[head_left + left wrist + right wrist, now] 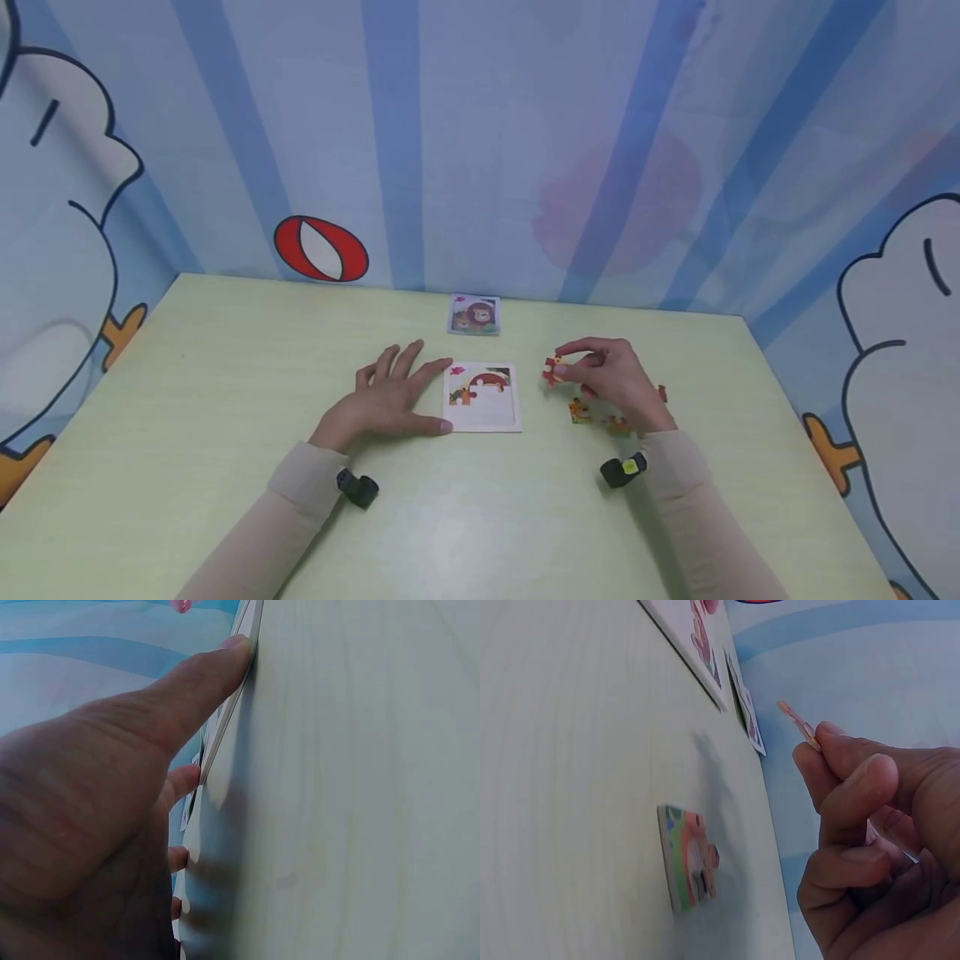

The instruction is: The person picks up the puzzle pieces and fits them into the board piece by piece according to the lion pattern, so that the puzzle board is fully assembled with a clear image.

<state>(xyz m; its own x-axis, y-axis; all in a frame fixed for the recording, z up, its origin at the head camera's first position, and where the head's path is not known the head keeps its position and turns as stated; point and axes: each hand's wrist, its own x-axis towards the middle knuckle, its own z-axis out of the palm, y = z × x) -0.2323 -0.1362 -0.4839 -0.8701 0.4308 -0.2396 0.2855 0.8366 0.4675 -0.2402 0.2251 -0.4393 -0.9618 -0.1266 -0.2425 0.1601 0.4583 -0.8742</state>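
Observation:
A square puzzle board point(483, 417) with a white frame lies flat on the table, some pieces fitted along its top and left. My left hand point(386, 400) is spread at the board's left side, its thumb and index fingertip touching the edge; the left wrist view shows the thumb point(199, 682) against the rim. To the right of the board, my right hand point(611, 379) pinches a red-brown and yellow puzzle piece point(552, 370) between thumb and fingers. The right wrist view shows this piece point(799, 724) edge-on, raised above the table.
Beneath the right hand lie loose puzzle pieces, one point(579, 410) in front of it, another point(618, 426) near the wrist and a brown one point(662, 393) partly hidden. A lion picture card point(474, 315) lies behind the board. A printed curtain point(480, 150) hangs at the table's back edge.

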